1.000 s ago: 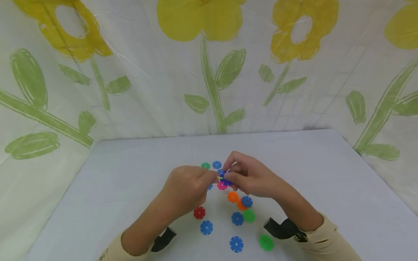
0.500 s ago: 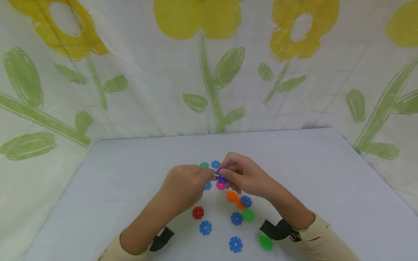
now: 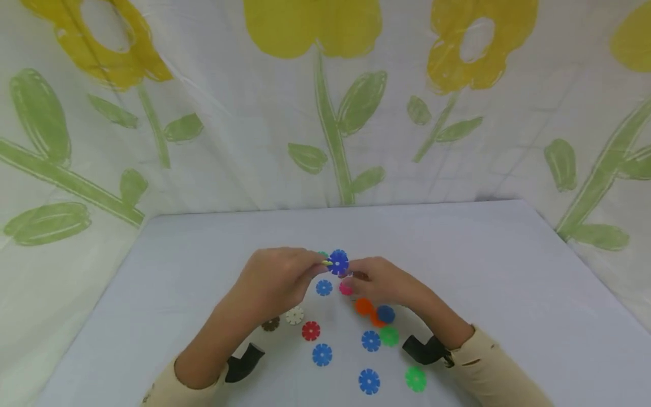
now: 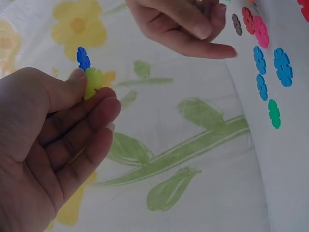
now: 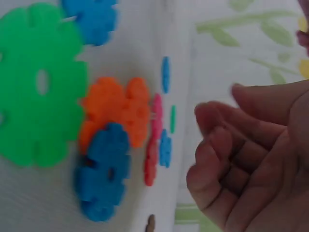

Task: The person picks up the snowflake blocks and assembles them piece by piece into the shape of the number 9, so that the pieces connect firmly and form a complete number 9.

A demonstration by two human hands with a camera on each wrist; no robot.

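Observation:
My left hand (image 3: 277, 285) pinches a yellow-green snowflake disc (image 4: 94, 81) between thumb and fingertips, above the table. A dark blue snowflake disc (image 3: 339, 258) is joined to its edge, facing the head camera. In the left wrist view the blue one stands above the yellow-green one, slightly left. My right hand (image 3: 383, 281) hovers just to the right, apart from the pair. Seen from the right wrist, its fingers are loosely bent and the thumb stands off from them, with nothing between. Below it, a pink disc (image 3: 346, 288) lies partly hidden on the table.
Loose snowflake discs lie on the white table (image 3: 203, 237): several blue ones (image 3: 322, 359), green ones (image 3: 416, 384), a red (image 3: 311, 335), a white (image 3: 295, 320) and a brown (image 3: 271, 324). A blue disc (image 3: 386, 314) overlaps the orange ones (image 3: 363, 306). Behind hangs a flower-painted cloth (image 3: 244, 141).
Earlier, both hands met at the blue disc. Now the right hand has let go and drawn slightly right and down, while the left has lifted the joined discs a little, up and left.

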